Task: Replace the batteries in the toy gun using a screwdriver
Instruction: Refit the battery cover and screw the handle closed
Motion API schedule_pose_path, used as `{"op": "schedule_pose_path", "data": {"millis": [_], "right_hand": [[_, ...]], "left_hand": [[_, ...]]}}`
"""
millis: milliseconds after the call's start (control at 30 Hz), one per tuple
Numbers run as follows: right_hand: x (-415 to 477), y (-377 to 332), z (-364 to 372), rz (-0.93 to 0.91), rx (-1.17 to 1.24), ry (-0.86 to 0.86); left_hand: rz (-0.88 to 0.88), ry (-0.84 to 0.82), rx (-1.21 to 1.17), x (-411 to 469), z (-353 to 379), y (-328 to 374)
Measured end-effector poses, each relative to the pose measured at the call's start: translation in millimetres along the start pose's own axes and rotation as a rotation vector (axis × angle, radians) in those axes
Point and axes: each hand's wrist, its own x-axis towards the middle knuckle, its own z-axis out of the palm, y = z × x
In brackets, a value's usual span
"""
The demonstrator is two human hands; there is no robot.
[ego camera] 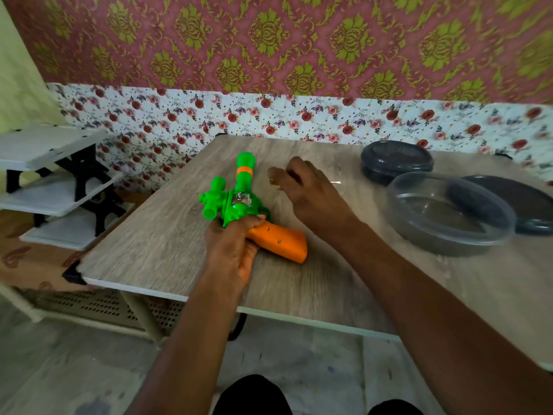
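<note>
Nearest, at 6 o'clock, two dark knees (254, 393) show under the edge of the wooden table (155, 244). Both bare forearms reach up over this edge.

The left hand (232, 250) is closed around the toy gun (239, 202), its fingers wrapped at the place where the green body meets the orange handle (284, 239). From this grip the handle goes out toward 4 o'clock and lies on the table, with a small screw (279, 241) on its upper face. The green barrel goes toward 12 o'clock, and a short green scope part sits at 10 o'clock from the grip.

The right hand (311, 193) is above the table at 2 o'clock from the gun, not touching it. Its fingers are curled, but it is blurred; a thin bright tip (336, 182) shows at its 3 o'clock side, and I cannot tell if the hand holds something.

Farther, at 3 o'clock, stands a clear bowl (419, 232), with a dark lid (526, 205) just behind it and a dark round box (396, 160) at 1 o'clock. A white shelf (45, 145) stands at 9 o'clock near the flowered wall
</note>
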Motion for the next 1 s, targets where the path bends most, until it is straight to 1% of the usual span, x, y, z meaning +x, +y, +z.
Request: {"op": "schedule_pose_path", "data": {"millis": [133, 233, 333, 467, 633, 733, 767, 833, 933, 967, 1000], "right_hand": [[-26.4, -5.8, -17.5, 0.073, -0.005, -0.026], [-36.7, -2.1, -23.4, 0.137, 0.033, -0.016], [-38.0, -3.7, -24.5, 0.196, 0.06, 0.056], [-33.6, -9.4, -24.4, 0.224, 0.262, 0.19], [-34.4, -12.1, -27.0, 0.27, 0.408, 0.229], [-31.6, -9.9, -31.4, 0.237, 0.536, 0.372], [-31.0, -9.0, -33.0, 0.252, 0.597, 0.422], [-30.2, -10.2, -35.6, 0.369, 0.762, 0.471], [-28.3, -18.7, -42.2, 0.722, 1.219, 0.439], [-27.8, -19.1, -43.7, 0.802, 1.341, 0.43], [-27.5, -17.9, -44.6, 0.858, 1.411, 0.418]], "left_hand": [[-0.038, 0.029, 0.006, 9.3, 8.2, 6.5], [-0.022, 0.015, 0.014, 13.8, 12.4, 5.6], [-0.02, -0.034, 0.016, 14.4, 15.0, 4.2], [-0.082, -0.124, 0.066, 15.9, 18.4, -1.0], [-0.103, -0.133, 0.097, 21.2, 16.4, -7.7], [-0.107, -0.147, 0.106, 24.5, 13.5, -9.7], [-0.107, -0.148, 0.107, 25.1, 13.7, -10.0], [-0.108, -0.14, 0.104, 25.2, 14.8, -9.6], [-0.102, -0.128, 0.085, 23.8, 17.3, -8.7], [-0.102, -0.125, 0.078, 23.7, 17.6, -9.1], [-0.102, -0.126, 0.072, 23.0, 18.3, -9.1]]}}
